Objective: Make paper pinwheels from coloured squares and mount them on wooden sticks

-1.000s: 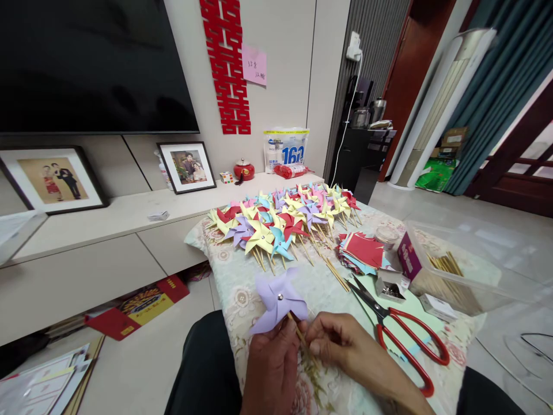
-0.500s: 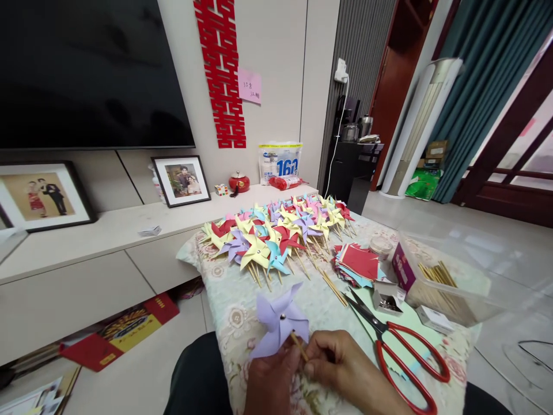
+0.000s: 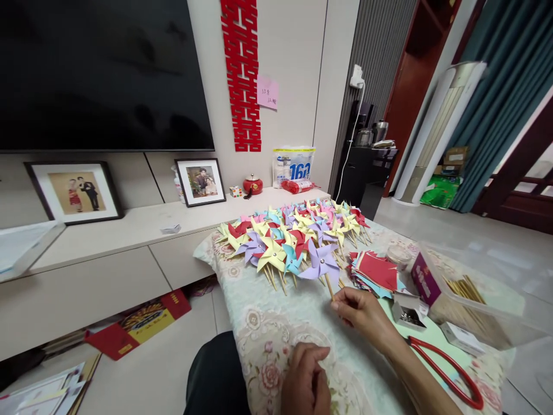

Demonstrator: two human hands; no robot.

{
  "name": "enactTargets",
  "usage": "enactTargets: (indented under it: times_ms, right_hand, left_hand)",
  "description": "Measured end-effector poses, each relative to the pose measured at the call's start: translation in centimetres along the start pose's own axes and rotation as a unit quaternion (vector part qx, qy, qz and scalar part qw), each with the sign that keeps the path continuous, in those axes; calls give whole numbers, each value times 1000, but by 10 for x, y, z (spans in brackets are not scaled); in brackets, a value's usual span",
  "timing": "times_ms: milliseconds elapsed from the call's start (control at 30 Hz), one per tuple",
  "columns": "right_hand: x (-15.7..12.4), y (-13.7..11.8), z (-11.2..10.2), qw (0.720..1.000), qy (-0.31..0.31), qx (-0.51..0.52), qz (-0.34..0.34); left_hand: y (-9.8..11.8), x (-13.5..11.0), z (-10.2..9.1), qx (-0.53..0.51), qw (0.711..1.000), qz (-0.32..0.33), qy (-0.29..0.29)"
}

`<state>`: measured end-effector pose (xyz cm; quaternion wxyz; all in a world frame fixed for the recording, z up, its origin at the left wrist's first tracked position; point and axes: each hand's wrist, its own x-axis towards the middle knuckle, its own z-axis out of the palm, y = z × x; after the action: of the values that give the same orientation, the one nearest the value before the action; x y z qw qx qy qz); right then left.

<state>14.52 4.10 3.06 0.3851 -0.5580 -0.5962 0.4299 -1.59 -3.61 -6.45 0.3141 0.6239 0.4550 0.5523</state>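
My right hand point(image 3: 356, 311) pinches the wooden stick of a purple paper pinwheel point(image 3: 322, 262). This pinwheel is held upright at the front right of the group of finished pinwheels point(image 3: 272, 253), which are yellow, red, blue, pink and purple and lie in rows on the table. My left hand point(image 3: 306, 377) is low over the flowered tablecloth point(image 3: 259, 323), fingers loosely bent and apart, with nothing seen in it. Red-handled scissors point(image 3: 449, 369) lie under my right forearm, which hides their blades.
Beyond my right hand lie stacked coloured paper pieces point(image 3: 378, 271), an open small box of metal pins point(image 3: 408, 311), a white box point(image 3: 462, 338) and a clear bin of wooden sticks point(image 3: 466, 311). A cabinet point(image 3: 147, 230) with framed photos runs along the wall.
My right hand has carried the purple pinwheel forward to the group. My left hand has let go of it and stays near the front. The view has swung slightly left.
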Motion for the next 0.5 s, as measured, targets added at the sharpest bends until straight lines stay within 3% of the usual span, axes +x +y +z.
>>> enactTargets:
  times_ms: [333, 500]
  right_hand:
    - [39, 7, 61, 1000, -9, -19, -10]
    - [50, 7, 79, 998, 3, -52, -19]
  left_hand:
    - [-7, -2, -3, 22, 999, 17, -22]
    - [-12, -4, 0, 36, 999, 24, -24]
